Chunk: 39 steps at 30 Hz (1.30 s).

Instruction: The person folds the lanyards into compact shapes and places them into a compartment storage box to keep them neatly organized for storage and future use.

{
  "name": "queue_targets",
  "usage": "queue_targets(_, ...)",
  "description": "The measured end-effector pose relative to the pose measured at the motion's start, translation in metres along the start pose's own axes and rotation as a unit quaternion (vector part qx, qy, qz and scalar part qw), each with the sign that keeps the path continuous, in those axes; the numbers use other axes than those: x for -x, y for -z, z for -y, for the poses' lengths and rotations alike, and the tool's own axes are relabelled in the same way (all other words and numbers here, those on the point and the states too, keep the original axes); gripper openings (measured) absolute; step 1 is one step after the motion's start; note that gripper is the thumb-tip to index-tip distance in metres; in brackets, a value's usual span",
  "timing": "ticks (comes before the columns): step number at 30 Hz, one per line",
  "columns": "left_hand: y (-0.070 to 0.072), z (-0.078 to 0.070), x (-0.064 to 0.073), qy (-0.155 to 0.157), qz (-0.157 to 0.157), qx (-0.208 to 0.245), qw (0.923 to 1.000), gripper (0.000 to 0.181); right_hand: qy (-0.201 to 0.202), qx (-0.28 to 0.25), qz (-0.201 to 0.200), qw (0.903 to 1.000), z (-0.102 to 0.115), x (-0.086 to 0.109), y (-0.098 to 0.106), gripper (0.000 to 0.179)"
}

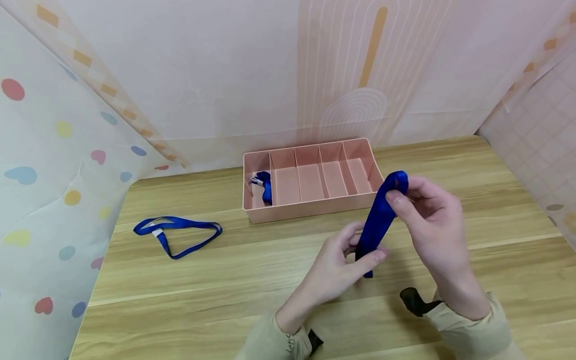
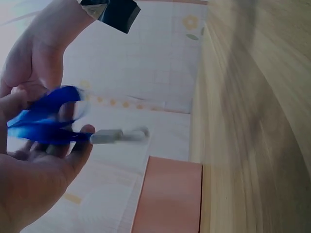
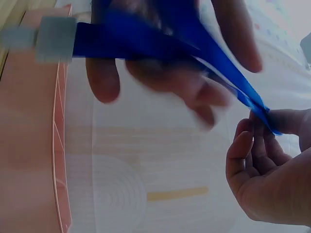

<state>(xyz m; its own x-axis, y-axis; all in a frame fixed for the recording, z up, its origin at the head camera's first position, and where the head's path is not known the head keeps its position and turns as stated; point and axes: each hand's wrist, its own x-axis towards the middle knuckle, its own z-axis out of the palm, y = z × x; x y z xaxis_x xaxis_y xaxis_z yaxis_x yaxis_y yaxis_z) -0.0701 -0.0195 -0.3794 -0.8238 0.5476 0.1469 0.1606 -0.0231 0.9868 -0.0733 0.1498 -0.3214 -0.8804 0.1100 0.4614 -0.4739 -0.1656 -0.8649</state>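
A folded blue lanyard (image 1: 377,225) is held above the table between both hands. My right hand (image 1: 434,225) pinches its upper end between thumb and fingers. Lower down, my left hand (image 1: 337,265) grips it, thumb in front and fingers behind. A pale clip (image 2: 108,136) sticks out past the left fingers in the left wrist view. In the right wrist view the left hand is blurred. Another blue lanyard (image 1: 191,223) with a white fitting lies in a loose loop on the table at left. A third, bundled lanyard (image 1: 266,189) with a metal clip sits in the organizer's leftmost compartment.
The pink divided organizer (image 1: 310,204) stands at the back of the wood-grain table (image 1: 225,295), near the patterned wall covering (image 1: 202,75). Dividers split it into several compartments. Black straps (image 1: 416,301) hang at the sleeve cuffs.
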Motion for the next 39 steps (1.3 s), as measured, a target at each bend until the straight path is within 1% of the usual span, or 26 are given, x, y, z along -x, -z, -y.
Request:
queue_targets(1,0.001,0.000,0.000,-0.008,-0.004,0.005,0.9999,0.041,0.000,0.004,0.008,1.0000,0.000,0.001,-0.002,0.026)
queue_targets(3,0.002,0.001,0.001,-0.032,-0.016,0.017,0.9992,0.048,0.004,0.007,0.029,0.9995,-0.001,0.004,-0.005,0.027)
queue_targets(6,0.002,0.001,0.002,-0.079,-0.036,0.037,0.9955,0.041,0.014,0.017,0.053,0.9984,-0.001,0.007,-0.010,0.028)
queue_targets(8,0.003,0.001,0.003,-0.094,-0.045,0.059,0.9928,0.043,0.022,0.026,0.066,0.9973,-0.002,0.008,-0.012,0.027)
queue_targets(11,0.002,-0.001,0.003,-0.087,-0.061,0.072,0.9918,0.046,0.037,0.043,0.071,0.9959,-0.002,0.009,-0.013,0.026)
queue_targets(13,0.002,-0.003,0.003,-0.076,-0.072,0.069,0.9921,0.043,0.042,0.053,0.075,0.9949,-0.002,0.009,-0.013,0.025)
queue_targets(16,0.002,-0.005,0.003,-0.076,-0.084,0.064,0.9915,0.039,0.034,0.051,0.069,0.9958,-0.001,0.009,-0.014,0.025)
queue_targets(18,0.002,-0.005,0.003,-0.078,-0.086,0.070,0.9908,0.040,0.024,0.047,0.057,0.9970,0.000,0.009,-0.015,0.028)
queue_targets(21,0.003,-0.004,0.004,-0.082,-0.079,0.080,0.9903,0.045,0.011,0.046,0.032,0.9984,0.001,0.010,-0.017,0.035)
queue_targets(23,0.004,-0.003,0.004,-0.084,-0.073,0.085,0.9901,0.049,0.007,0.054,0.026,0.9982,0.002,0.010,-0.018,0.038)
queue_targets(27,0.004,-0.001,0.003,-0.096,-0.055,0.082,0.9905,0.056,0.005,0.049,0.028,0.9984,0.002,0.010,-0.017,0.034)
queue_targets(30,0.003,0.001,0.002,-0.111,-0.040,0.067,0.9908,0.057,-0.003,0.043,0.027,0.9987,0.003,0.010,-0.016,0.031)
queue_targets(32,0.003,0.001,0.002,-0.117,-0.033,0.058,0.9909,0.054,-0.009,0.042,0.025,0.9988,0.003,0.009,-0.016,0.031)
queue_targets(34,0.002,0.001,0.002,-0.121,-0.033,0.047,0.9911,0.047,-0.006,0.038,0.026,0.9989,0.003,0.009,-0.015,0.030)
queue_targets(37,0.001,0.000,0.001,-0.113,-0.041,0.033,0.9922,0.035,0.015,0.051,0.023,0.9983,0.002,0.008,-0.014,0.031)
queue_targets(39,0.001,-0.001,0.001,-0.107,-0.048,0.024,0.9928,0.030,0.027,0.057,0.025,0.9977,0.001,0.007,-0.013,0.030)
